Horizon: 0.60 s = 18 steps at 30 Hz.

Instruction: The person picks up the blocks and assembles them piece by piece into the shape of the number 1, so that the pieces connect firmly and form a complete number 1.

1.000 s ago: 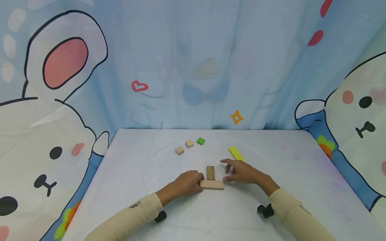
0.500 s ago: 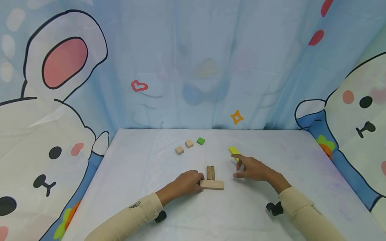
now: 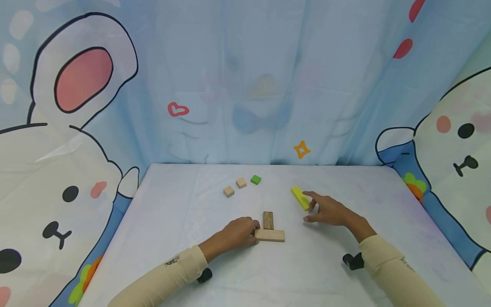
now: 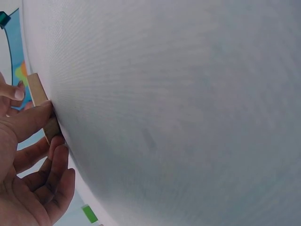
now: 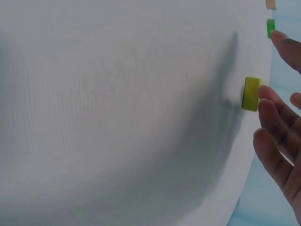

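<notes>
The pale plank [image 3: 271,235] lies crosswise on the white-covered table [image 3: 307,268], just to the right of the left hand [image 3: 238,233], which pinches its left end. Starting from the left, I see a beige sleeve [image 3: 161,277] running up to that hand, with a small black piece [image 3: 205,275] below its wrist. The thumb is on the plank's near side, and the fingers curl round from the far side. Out beyond the left hand, well apart from it, sit a plain wooden cube [image 3: 228,192], a second plain cube [image 3: 241,183] and a green cube [image 3: 255,180], slanting away in a loose row. Nearer, just right of the left fingertips, a dark wooden block [image 3: 268,220] points away from the plank's far edge, and the two seem to meet there. Further right, a yellow block [image 3: 298,196] lies at a slant just left of the right hand [image 3: 327,210]. That hand is spread, thumb well apart from the forefinger; its fingertips are right at the block, though I can't tell whether they touch it.
</notes>
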Each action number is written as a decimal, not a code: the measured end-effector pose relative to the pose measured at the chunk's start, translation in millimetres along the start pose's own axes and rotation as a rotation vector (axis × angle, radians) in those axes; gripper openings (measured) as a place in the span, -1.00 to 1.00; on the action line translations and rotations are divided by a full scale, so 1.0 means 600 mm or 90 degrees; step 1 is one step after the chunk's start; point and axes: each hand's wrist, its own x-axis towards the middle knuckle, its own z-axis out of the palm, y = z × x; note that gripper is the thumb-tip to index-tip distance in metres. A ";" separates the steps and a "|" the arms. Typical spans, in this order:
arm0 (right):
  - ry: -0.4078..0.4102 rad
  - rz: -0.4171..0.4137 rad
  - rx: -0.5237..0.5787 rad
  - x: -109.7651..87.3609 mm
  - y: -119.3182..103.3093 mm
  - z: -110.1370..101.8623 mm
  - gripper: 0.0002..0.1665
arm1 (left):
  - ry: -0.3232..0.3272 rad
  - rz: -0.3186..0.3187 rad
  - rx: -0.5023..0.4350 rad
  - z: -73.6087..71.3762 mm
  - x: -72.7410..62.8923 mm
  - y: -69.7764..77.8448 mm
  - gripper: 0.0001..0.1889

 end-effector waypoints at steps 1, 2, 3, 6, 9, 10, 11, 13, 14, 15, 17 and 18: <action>0.000 0.004 0.000 0.002 0.003 -0.001 0.14 | 0.000 0.000 0.001 0.000 0.001 0.000 -0.69; 0.000 0.008 0.001 0.003 0.007 -0.003 0.15 | 0.000 0.000 0.001 0.000 0.001 0.000 -0.69; 0.002 0.010 0.001 0.005 0.010 -0.004 0.15 | 0.000 0.000 0.001 0.000 0.001 -0.001 -0.68; 0.006 0.019 -0.001 0.009 0.018 -0.007 0.16 | 0.000 0.002 0.002 -0.002 0.001 0.000 -0.68; 0.010 0.022 -0.005 0.011 0.024 -0.010 0.15 | 0.002 -0.001 -0.001 -0.004 0.001 0.000 -0.68; 0.012 0.025 -0.005 0.012 0.026 -0.010 0.14 | 0.002 -0.002 -0.001 -0.004 0.001 0.000 -0.69; 0.014 0.025 -0.004 0.013 0.029 -0.010 0.13 | 0.001 -0.004 -0.001 -0.005 0.000 0.001 -0.69; 0.014 0.021 0.001 0.014 0.035 -0.010 0.13 | -0.001 -0.006 -0.004 -0.004 0.000 0.001 -0.69; 0.013 0.020 0.005 0.015 0.038 -0.009 0.12 | -0.001 -0.006 -0.005 -0.004 0.000 0.001 -0.69; 0.012 0.023 0.009 0.016 0.041 -0.009 0.12 | -0.002 -0.005 -0.004 -0.003 0.000 0.000 -0.69; 0.010 0.022 0.015 0.019 0.046 -0.007 0.12 | -0.002 -0.003 -0.006 -0.001 -0.001 0.000 -0.69; 0.009 0.019 0.020 0.021 0.047 -0.007 0.12 | 0.000 -0.003 -0.007 -0.001 -0.001 -0.001 -0.69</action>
